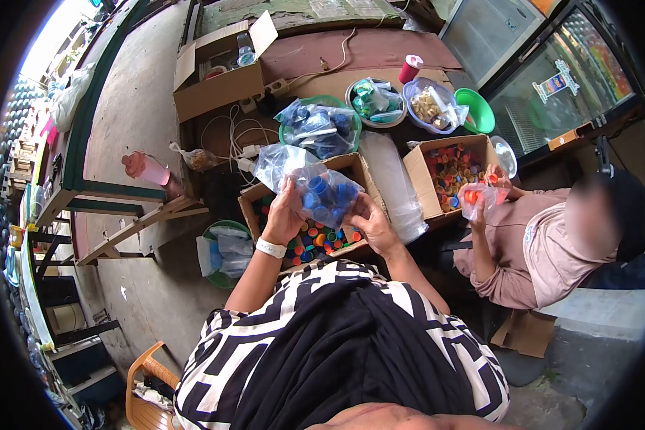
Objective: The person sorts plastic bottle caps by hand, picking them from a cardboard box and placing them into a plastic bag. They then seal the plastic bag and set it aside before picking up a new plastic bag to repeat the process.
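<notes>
A clear plastic bag holding several blue bottle caps is held up between both hands. My left hand, with a white band on its wrist, grips the bag's left side. On the other side, the fingers of my right hand close on the bag's lower right edge. Beneath the bag stands a cardboard box of mixed bottle caps in blue, red, orange and green. The bag and my hands cover part of this box.
At right, a co-worker holds a bag of red caps by another cap-filled box. Behind are a green basin of bagged blue caps, a purple basin and an open carton. Plastic sheets lie between the boxes.
</notes>
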### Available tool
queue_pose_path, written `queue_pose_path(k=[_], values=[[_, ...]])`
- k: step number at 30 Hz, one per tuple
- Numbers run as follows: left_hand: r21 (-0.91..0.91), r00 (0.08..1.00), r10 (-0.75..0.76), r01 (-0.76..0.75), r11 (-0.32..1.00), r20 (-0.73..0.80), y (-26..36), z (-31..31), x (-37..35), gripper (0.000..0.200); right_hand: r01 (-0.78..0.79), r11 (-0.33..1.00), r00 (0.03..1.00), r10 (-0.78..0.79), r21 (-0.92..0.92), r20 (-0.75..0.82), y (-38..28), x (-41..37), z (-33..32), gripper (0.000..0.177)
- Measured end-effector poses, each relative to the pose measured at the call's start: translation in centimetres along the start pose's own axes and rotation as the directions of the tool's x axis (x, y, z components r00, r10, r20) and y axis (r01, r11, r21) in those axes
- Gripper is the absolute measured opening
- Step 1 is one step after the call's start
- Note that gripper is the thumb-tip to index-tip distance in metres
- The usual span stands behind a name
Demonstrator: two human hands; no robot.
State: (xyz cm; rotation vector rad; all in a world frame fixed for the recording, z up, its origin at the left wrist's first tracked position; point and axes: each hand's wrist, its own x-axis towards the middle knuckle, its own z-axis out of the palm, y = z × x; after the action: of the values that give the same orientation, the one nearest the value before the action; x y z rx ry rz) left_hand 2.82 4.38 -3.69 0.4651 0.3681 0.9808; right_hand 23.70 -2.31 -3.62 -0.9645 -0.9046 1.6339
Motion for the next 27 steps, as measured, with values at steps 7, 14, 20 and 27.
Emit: queue_pose_path(k=[7,14,20,27], values=[[0.069,0.999,-0.006,0.002,0.998,0.049,0.0,0.3,0.1,0.051,-0.087,0.990,0.989,0.099,0.110,-0.108,0.3,0.2,-0.4,0.046],[0.310,0.994,0.099,-0.107,0.945,0.042,1.2,-1.2,-0.8,0.069,-0.078,0.997,0.985,0.076,-0.003,-0.155,4.2,1.9,-2.2,0.045],[0.374,0.966,0.230,-0.171,0.911,-0.119,3.4,-1.9,-2.7,0.056,-0.194,0.944,0.980,0.196,-0.266,-0.021,7.0,3.5,-1.4,0.046],[0.908,0.887,0.440,-0.063,0.415,-0.140,2.1,-8.6,-4.5,0.035,-0.105,0.380,0.988,-0.063,-0.919,-0.139,11.0,4.6,-8.8,0.025]])
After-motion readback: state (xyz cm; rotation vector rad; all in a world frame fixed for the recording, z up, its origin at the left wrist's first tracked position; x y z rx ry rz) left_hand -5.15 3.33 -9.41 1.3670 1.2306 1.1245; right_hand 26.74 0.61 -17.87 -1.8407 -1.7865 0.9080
